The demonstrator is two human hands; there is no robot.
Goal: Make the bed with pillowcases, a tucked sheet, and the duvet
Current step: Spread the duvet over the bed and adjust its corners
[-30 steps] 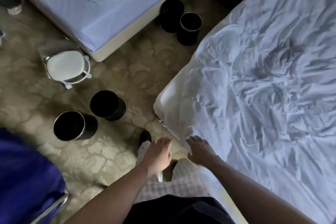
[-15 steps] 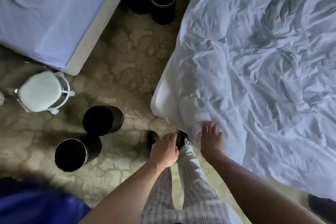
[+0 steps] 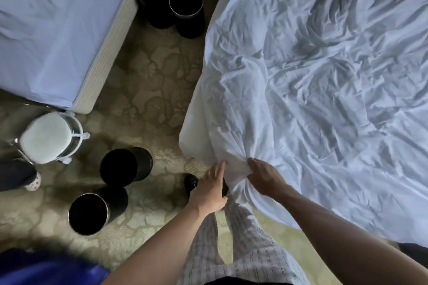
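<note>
- Head view: the person stands at the near corner of the bed. A rumpled white cloth lies spread over it and hangs past the edge. I cannot tell whether it is the sheet or the duvet.
- The right hand has its fingers curled into a bunch of that cloth right at the corner, where the creases draw together.
- The left hand is flat with its fingers straight, reaching towards the same bunch and holding nothing. Its fingertips are just beside the cloth; I cannot tell whether they touch it.
- The step in hand looks like getting hold of the corner so the cloth can be pulled square.
- To do it well, the left hand should find the hem itself rather than a fold in the middle. The two hands should then move apart along that edge.
- A level, even pull outward and down should take the wrinkles out without dragging the far side off the bed.
- Two black bins stand near the feet on the carpet, so a step back could knock them.
</note>
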